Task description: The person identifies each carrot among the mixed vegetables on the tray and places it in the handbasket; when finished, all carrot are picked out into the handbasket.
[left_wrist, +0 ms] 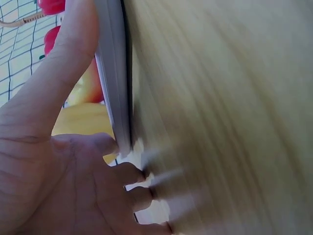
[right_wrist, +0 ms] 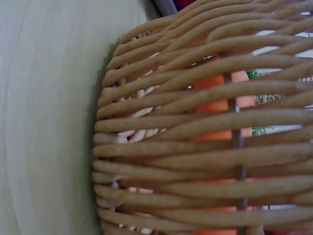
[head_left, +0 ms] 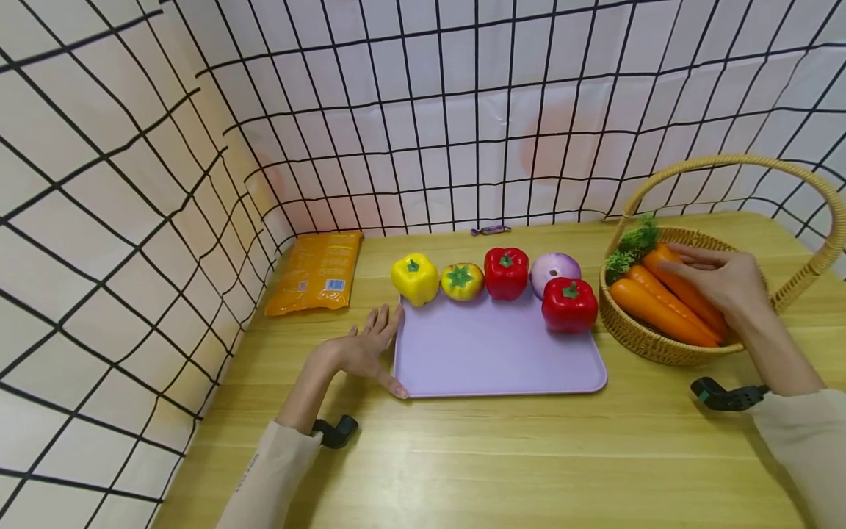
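Observation:
My left hand (head_left: 366, 351) rests at the left edge of a lilac tray (head_left: 476, 360), fingers spread, thumb along the rim; the left wrist view shows its fingertips reaching down to the wood. Inside a wicker basket (head_left: 651, 353) on the right, my right hand (head_left: 725, 283) pinches the rearmost carrot (head_left: 700, 297) between thumb and fingers. Beside it lie more carrots (head_left: 651, 312) with green tops (head_left: 637, 241). Only the basket's woven wall (right_wrist: 195, 161) fills the right wrist view, orange showing through its gaps; the right hand is hidden there.
Along the tray's back stand a yellow pepper (head_left: 416, 281), a yellow-red tomato (head_left: 461, 283), a red pepper (head_left: 506, 274) and a purple onion (head_left: 552, 269); another red pepper (head_left: 570, 307) sits in front. An orange packet (head_left: 316, 272) lies back left, a purple-wrapped candy (head_left: 490, 230) behind. The basket handle (head_left: 734, 159) arches high.

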A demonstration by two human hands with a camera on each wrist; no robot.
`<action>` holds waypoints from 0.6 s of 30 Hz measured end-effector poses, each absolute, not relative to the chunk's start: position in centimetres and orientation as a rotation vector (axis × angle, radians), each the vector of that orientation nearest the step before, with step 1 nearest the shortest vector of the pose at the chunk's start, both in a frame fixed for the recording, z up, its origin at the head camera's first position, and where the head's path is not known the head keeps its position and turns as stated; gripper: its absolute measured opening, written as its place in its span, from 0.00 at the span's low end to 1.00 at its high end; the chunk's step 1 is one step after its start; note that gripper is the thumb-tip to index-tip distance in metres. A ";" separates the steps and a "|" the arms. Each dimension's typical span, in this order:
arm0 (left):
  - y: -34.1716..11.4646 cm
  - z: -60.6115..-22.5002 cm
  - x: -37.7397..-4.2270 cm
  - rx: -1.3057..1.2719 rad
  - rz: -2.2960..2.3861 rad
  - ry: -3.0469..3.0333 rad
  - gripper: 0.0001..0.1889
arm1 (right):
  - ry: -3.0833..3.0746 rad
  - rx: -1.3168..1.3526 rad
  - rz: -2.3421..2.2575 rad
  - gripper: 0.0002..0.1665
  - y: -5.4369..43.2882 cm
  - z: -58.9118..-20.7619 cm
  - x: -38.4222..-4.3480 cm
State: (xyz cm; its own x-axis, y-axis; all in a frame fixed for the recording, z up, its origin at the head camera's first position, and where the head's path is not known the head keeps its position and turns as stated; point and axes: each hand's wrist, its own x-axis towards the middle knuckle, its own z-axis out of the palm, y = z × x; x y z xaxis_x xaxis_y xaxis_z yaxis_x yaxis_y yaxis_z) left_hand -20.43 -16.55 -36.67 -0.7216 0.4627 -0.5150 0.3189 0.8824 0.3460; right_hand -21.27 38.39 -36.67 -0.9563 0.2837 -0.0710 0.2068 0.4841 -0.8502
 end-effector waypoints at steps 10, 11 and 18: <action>-17.3 -36.6 -20.3 0.573 0.470 2.454 0.74 | -2.554 -0.434 1.631 0.26 38.5 -36.0 -20.7; -17.5 -36.6 -20.3 0.573 0.509 2.460 0.72 | -2.555 -0.430 1.620 0.28 38.5 -35.9 -20.6; -18.9 -36.0 -20.4 0.538 0.749 2.580 0.51 | -2.756 -0.256 1.272 0.42 37.3 -34.1 -18.9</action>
State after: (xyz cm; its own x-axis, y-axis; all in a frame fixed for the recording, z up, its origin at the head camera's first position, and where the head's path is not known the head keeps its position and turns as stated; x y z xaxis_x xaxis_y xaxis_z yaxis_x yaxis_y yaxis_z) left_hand -20.38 -18.91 -35.99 -0.8460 0.4624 -0.2654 0.2484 0.7824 0.5711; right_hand -18.93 37.26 -34.08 -0.9814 0.1914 0.0163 0.1118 0.6378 -0.7620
